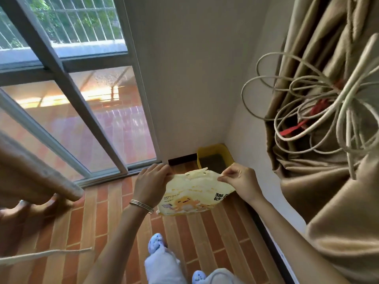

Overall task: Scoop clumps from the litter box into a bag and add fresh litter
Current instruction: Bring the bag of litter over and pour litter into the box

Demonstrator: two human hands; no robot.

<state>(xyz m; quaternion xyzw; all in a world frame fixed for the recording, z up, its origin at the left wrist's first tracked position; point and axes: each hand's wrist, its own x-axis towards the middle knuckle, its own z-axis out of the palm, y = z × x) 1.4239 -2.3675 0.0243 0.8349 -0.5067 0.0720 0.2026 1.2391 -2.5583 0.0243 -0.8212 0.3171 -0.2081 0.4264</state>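
Note:
A yellow cat litter bag [194, 193] with cartoon print hangs in front of me above the floor. My left hand [150, 182] grips its top left corner, and my right hand [239, 178] pinches its top right corner. Beyond the bag, a yellow litter box [213, 149] with dark grey litter inside sits on the floor in the room's corner. The bag's top edge partly hides the near side of the box.
A sliding glass door [82, 111] runs along the left. A beige curtain [328, 181] with a bundle of looped white cables [320, 103] hangs at the right. A wooden pole [41, 175] juts in from the left. The floor [114, 222] is striped wood.

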